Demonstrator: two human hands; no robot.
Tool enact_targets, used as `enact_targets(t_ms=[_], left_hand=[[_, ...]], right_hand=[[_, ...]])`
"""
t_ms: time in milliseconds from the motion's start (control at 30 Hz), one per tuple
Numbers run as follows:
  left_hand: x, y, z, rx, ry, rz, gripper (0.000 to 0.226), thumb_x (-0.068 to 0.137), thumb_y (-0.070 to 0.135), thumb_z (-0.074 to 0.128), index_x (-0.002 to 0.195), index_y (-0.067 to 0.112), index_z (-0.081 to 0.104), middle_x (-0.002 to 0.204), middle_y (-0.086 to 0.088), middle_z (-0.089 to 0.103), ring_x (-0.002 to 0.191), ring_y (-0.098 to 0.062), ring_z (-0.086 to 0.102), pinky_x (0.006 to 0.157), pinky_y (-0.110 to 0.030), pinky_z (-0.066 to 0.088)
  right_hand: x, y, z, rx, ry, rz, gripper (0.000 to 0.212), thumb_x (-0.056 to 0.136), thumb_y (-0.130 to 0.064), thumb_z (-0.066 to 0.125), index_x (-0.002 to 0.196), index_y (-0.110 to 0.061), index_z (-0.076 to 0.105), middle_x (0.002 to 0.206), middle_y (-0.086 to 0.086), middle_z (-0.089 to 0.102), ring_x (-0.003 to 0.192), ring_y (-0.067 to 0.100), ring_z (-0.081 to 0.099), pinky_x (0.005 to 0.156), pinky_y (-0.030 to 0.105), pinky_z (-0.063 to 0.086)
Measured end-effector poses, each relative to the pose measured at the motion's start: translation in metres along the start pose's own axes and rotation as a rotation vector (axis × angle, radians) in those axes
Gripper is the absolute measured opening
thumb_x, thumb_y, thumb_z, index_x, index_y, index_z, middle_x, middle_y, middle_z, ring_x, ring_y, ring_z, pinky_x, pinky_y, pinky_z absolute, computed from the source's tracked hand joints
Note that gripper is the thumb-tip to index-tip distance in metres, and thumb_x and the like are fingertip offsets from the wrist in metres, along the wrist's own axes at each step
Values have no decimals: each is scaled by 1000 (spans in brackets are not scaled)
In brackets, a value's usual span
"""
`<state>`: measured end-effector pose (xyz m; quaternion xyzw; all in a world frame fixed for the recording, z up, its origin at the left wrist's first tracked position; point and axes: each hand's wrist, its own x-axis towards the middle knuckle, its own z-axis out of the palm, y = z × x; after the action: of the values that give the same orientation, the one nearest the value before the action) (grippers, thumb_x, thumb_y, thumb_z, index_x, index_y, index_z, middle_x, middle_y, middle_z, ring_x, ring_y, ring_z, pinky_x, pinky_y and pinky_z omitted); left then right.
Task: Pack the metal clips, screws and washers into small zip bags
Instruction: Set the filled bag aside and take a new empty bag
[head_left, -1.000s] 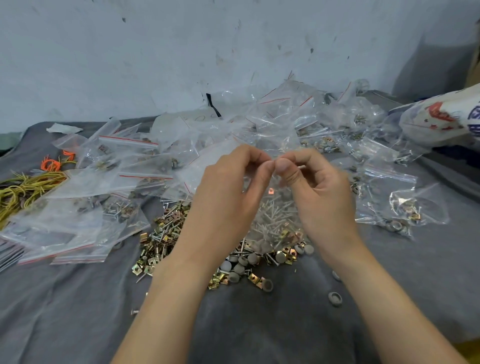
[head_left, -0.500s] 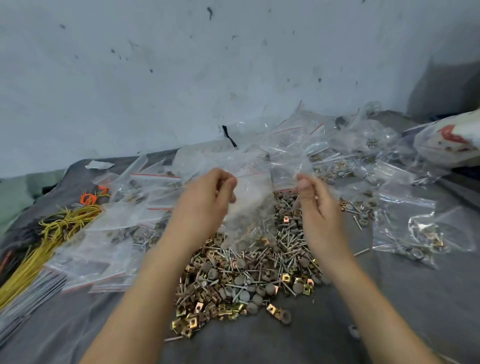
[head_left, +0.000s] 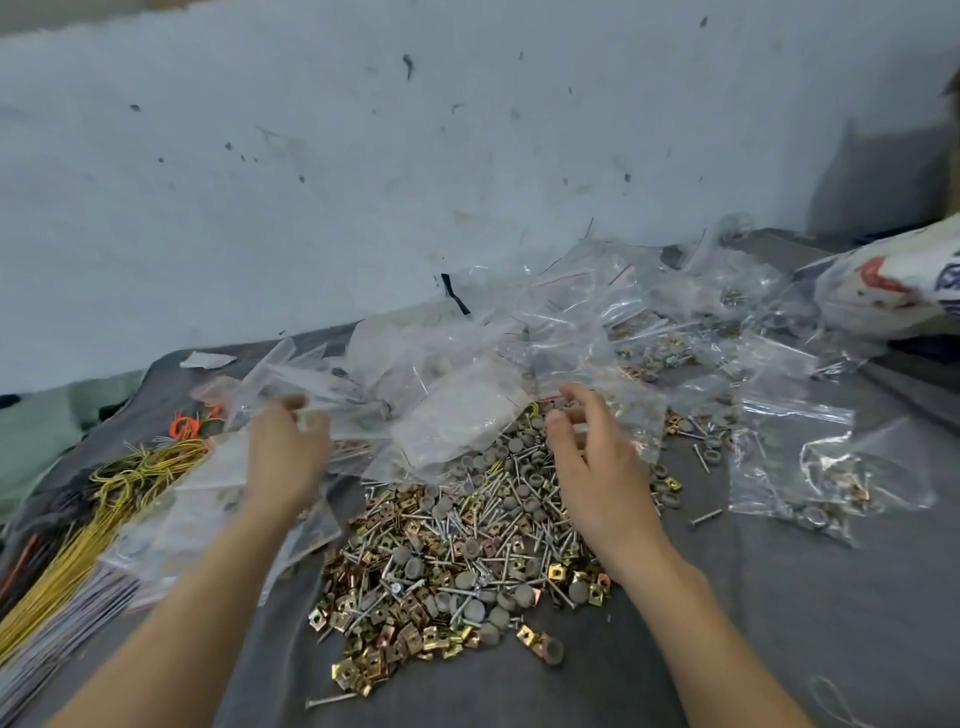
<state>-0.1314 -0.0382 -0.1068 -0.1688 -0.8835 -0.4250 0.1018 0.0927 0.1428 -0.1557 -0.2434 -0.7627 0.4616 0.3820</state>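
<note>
Clear zip bag, pinched by both hands a second ago, now swings toward ten o'clock in the left hand alone, apparently packed; right hand loose, empty.

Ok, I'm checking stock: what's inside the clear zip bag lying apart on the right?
The zip bag holds a few gold clips, thin screws and ring washers, bunched at its near edge. Glare hides the count.

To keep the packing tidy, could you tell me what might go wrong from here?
1. The left hand grips a zip bag among overlapping clear bags; pulling may drag neighbours across the pile.
2. The open right hand hovers over pointed screws; it could get pricked.
3. A stray screw lies apart on the grey cloth and may be missed.
</note>
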Motion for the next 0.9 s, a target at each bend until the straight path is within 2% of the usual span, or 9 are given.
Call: enact_targets(t_ms=[67, 133, 200, 267, 467, 600, 733, 800, 900], left_hand=[[-20, 3, 35, 54, -168, 96, 38, 100, 23, 51, 134, 6, 50, 125, -11, 60, 81, -7, 58, 65, -24, 48], [-26, 7, 65, 120, -253, 66, 35, 101, 28, 49, 127, 5, 55, 115, -11, 65, 84, -19, 63, 71, -31, 50], [-22, 10, 83, 129, -265, -45, 32, 100, 26, 47, 94, -3, 60, 86, -15, 64, 77, -32, 60, 70, -36, 47], [-16, 10, 92, 105, -249, -160, 36, 98, 22, 49, 68, 3, 47, 64, -10, 48, 62, -28, 46, 59, -34, 35], [-6, 13, 97, -213, -264, -351, 21, 91, 8, 55, 71, 5, 48, 68, -12, 43, 63, -20, 37, 61, -31, 32], [-10, 29, 86, -197, -78, -225, 30, 96, 17, 48, 68, 10, 46, 60, -5, 42, 58, -23, 37, 64, -32, 31], [-17, 62, 55, -250, 199, 37, 20, 99, 25, 42, 87, 17, 55, 86, -5, 60, 76, -21, 54, 69, -35, 43], [-26, 81, 39, -323, 214, 149, 21, 98, 30, 43, 81, 24, 54, 83, 2, 59, 75, -10, 53, 68, -32, 42], [-44, 103, 19, -584, 72, 78, 20, 97, 35, 51, 88, 23, 65, 84, 7, 66, 74, -7, 59, 66, -26, 49]], right_hand=[[1, 1, -3, 2, 6, 13, 39, 105, -49, 38, 142, -37, 42, 119, -20, 56, 104, -6, 55, 85, 26, 43], [1, 4, -8, -15, 21, 23, 39, 105, -48, 38, 142, -37, 42, 116, -21, 55, 98, -10, 54, 80, 22, 43], [1, 7, -14, -21, 42, 33, 38, 105, -47, 38, 142, -36, 43, 114, -23, 53, 94, -10, 55, 76, 18, 42], [0, 8, -18, -27, 55, 38, 39, 106, -46, 39, 143, -34, 43, 115, -22, 53, 93, -7, 56, 75, 16, 41], [3, 6, -21, -20, 45, 31, 40, 106, -44, 39, 144, -31, 42, 115, -19, 53, 94, -5, 56, 77, 18, 43], [0, 5, -20, -13, 29, 21, 39, 106, -46, 38, 143, -33, 42, 110, -25, 51, 91, -7, 56, 75, 19, 44], [-1, 4, -18, 0, 16, 23, 37, 106, -45, 39, 142, -37, 42, 115, -22, 50, 94, -11, 55, 74, 11, 39], [-1, 3, -17, 35, 9, 41, 34, 106, -45, 40, 139, -39, 44, 115, -24, 51, 92, -9, 56, 73, 13, 40], [0, 0, -15, 183, -39, 127, 19, 106, -44, 43, 122, -44, 52, 113, -22, 57, 87, -6, 59, 72, 18, 42]])
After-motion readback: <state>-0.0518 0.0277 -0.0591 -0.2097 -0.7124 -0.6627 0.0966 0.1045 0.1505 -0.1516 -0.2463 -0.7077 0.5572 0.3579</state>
